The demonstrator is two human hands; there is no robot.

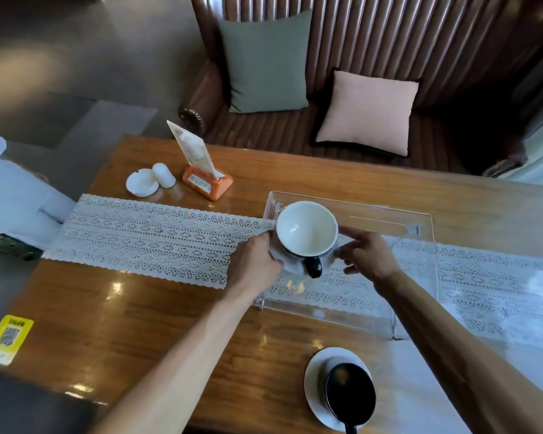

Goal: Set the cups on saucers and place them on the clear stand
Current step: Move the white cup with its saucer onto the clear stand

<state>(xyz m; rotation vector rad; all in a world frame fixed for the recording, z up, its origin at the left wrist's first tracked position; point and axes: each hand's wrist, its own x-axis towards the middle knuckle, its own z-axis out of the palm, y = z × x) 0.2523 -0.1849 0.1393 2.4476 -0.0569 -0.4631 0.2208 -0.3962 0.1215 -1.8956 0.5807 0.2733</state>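
A cup with a white inside and a black handle (307,229) sits on a white saucer (295,267) over the left end of the clear stand (417,255). My left hand (257,264) grips the saucer's left rim. My right hand (365,255) is at the saucer's right rim with its fingers spread; whether it touches the rim I cannot tell. A second cup, black inside (351,393), rests on another white saucer (314,380) on the wooden table near the front edge, apart from both hands.
A white lace runner (145,236) crosses the wooden table (138,314) under the stand. An orange menu holder (206,180), a white ashtray (140,183) and a white shaker (164,174) stand at the back left. A yellow sticker (8,338) lies front left. A sofa with cushions is behind.
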